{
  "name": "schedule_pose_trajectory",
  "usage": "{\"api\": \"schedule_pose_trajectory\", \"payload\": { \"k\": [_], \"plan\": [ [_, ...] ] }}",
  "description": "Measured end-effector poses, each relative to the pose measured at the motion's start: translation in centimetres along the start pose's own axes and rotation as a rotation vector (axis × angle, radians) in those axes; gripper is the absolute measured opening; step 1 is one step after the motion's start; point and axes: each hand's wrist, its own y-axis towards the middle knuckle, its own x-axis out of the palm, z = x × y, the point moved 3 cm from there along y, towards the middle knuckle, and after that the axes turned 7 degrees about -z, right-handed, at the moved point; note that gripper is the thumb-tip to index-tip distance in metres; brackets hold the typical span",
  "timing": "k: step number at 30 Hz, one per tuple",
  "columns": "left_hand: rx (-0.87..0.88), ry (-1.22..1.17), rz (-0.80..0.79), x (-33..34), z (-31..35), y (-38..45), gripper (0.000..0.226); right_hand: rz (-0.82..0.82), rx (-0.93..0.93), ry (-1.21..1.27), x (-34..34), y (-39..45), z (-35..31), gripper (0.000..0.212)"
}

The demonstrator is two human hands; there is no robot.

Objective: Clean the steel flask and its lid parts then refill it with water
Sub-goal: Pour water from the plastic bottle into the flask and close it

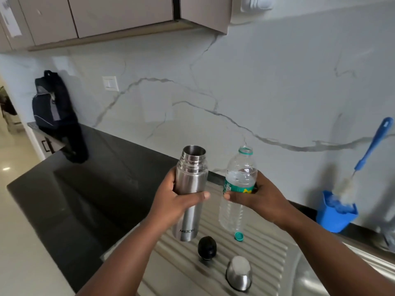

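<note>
From the head view I have the steel flask (190,189) upright in my left hand (175,198), that grip wrapped round the body just below the shoulder, thumb across the front, mouth open and uncapped. My right hand (259,194) has its grip closed round the plastic water bottle (238,189) at the label band, thumb in front; the bottle stands nearly upright, cap off, just beside the flask and not touching it. I judge the step in hand to be the refill: to do it well I would bring the bottle's neck over the flask's mouth, tilt slowly from the wrist, and keep the flask steady and vertical over the steel drainboard (267,253) so any spill runs off there. Below the left grip lie the black stopper (207,246) and the steel cup lid (239,273); below the right grip lies the green bottle cap (239,236). Both forearms reach forward and slightly inward, wrists level, hands at matching height.
</note>
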Motion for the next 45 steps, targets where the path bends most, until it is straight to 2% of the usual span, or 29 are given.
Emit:
{"api": "schedule_pose_trajectory", "payload": {
  "k": [6,13,17,23,34,42,43,45],
  "plan": [
    [-0.058,0.002,0.094,-1.8,-4.5,1.6,0.064,0.053,0.110,-0.052,0.9,2.2,4.8,0.066],
    [-0.123,0.014,0.163,-3.9,-8.9,2.3,0.066,0.062,0.176,-0.044,3.1,3.2,8.1,0.071],
    [-0.131,0.032,0.185,-4.4,-10.5,2.3,0.065,0.068,0.181,-0.065,3.9,3.8,8.7,0.075],
    [-0.149,0.017,0.224,-4.8,-12.0,2.2,0.070,0.089,0.185,-0.098,4.4,4.0,8.8,0.071],
    [-0.166,0.027,0.213,-4.8,-13.2,1.9,0.070,0.086,0.186,-0.102,4.5,3.7,8.6,0.072],
    [-0.189,0.015,0.153,-5.0,-12.7,1.9,0.087,0.083,0.190,-0.112,4.1,3.0,8.3,0.073],
    [-0.199,0.027,0.157,-4.9,-12.5,1.8,0.095,0.088,0.192,-0.111,4.0,3.0,8.2,0.073],
    [-0.242,0.103,0.256,-4.4,-11.9,1.4,0.128,0.097,0.189,-0.107,3.7,2.8,7.8,0.072]
  ]
}}
